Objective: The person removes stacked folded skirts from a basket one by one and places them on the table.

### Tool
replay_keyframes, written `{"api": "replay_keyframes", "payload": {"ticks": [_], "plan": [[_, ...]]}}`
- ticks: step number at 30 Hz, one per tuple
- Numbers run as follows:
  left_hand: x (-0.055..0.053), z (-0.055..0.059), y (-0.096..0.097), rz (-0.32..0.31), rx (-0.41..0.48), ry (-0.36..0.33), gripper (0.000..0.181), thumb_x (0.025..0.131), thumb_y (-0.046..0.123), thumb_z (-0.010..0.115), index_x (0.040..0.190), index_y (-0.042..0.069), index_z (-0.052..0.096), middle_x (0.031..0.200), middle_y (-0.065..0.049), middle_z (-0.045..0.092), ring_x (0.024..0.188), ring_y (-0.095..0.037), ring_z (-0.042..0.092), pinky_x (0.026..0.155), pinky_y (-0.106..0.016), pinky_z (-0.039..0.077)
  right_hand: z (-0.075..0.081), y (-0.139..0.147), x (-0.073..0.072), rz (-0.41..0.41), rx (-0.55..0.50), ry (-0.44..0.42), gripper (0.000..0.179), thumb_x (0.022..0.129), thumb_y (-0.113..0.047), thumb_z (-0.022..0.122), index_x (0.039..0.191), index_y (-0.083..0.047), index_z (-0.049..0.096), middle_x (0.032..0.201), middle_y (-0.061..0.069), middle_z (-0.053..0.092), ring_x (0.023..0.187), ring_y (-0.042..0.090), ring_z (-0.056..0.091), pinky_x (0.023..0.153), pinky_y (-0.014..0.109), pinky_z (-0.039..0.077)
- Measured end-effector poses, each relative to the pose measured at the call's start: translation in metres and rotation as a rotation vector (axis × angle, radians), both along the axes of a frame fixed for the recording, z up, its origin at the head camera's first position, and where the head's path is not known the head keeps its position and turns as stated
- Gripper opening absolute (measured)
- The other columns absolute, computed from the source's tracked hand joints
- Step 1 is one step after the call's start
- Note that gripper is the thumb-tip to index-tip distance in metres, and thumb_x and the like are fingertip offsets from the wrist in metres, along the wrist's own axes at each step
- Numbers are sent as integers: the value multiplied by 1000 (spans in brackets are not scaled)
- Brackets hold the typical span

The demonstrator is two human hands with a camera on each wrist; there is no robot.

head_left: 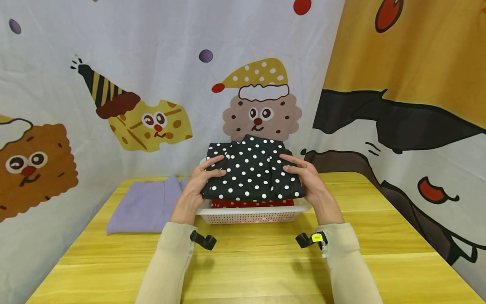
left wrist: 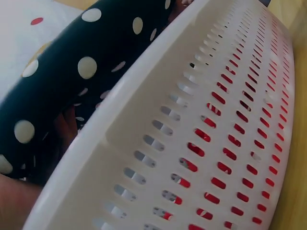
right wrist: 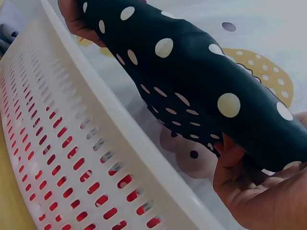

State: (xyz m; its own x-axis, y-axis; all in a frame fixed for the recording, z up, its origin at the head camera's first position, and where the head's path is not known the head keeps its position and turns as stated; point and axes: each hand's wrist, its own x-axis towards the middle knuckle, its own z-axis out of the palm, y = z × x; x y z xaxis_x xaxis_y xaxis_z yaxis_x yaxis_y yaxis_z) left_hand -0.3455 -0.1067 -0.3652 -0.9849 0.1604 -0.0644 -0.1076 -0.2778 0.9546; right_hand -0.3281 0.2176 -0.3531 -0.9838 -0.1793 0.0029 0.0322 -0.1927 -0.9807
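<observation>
1. Left hand [head_left: 197, 181] gripped the left side of the folded black dotted cloth [head_left: 252, 169], thumb and forefinger lying along its upper face; the rest of its grip was partly hidden.
2. Right hand [head_left: 313, 185] mirrored it at the right side, fingers curled under the fold.
3. Cloth was held above the white basket [head_left: 250, 218], which stood toward the table's [head_left: 258, 270] far edge, between its far corners. Red dotted cloth [head_left: 250, 204] lay inside. Purple cloth [head_left: 142, 209] lay near the table's far left corner.
4. Step judged: a two-handed carry at the basket; lowering or lifting could not be told.
5. Next move probably called for level hands, keeping the fold clear of the rim.
</observation>
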Motion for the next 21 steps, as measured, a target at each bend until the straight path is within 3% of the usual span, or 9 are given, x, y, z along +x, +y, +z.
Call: {"api": "replay_keyframes", "payload": {"ticks": [9,21], "plan": [[10,11,-5,-69,7,109,67,84,-6,72,144,23,62,141,-3,51,104,-16,65,77,-27,62,8,-2,6,-20,45,33,53,97,0,62,147,-16,59,139,1,56,100,10,71,81,27,63],[35,27,-1,-60,-79,93,62,83,0,80,139,21,67,147,-6,53,102,-15,69,78,-28,63,31,4,29,-42,71,44,41,101,-8,63,141,-16,65,136,-2,58,103,8,71,84,25,62]]}}
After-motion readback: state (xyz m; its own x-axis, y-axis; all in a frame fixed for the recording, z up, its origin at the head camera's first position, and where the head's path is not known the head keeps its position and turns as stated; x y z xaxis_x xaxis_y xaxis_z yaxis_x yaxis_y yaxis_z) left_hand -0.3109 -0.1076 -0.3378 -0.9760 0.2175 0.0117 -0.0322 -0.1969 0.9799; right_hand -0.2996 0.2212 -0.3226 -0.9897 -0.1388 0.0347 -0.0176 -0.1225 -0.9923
